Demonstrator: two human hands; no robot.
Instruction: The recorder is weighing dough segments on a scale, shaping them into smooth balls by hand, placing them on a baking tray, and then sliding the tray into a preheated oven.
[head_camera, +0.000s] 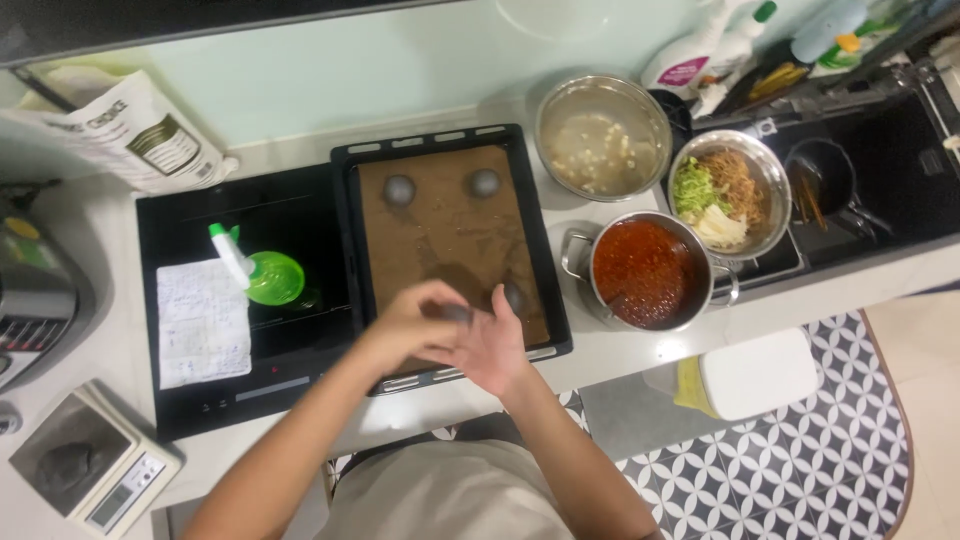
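I see my left hand (405, 325) and right hand (490, 345) cupped together over the near edge of the baking tray (450, 140), pressed around a small dark dough ball (458, 313); motion blur hides the exact finger grip. Another dark ball (514, 296) sits on the brown liner just beside my right hand, and two more (399, 189) lie at the far end of the tray. Right of the tray stands a pot of red sauce (647, 272). A green spray bottle (262, 270) lies on the black hob to the left, and a kitchen scale (90, 460) rests on the worktop (620, 350).
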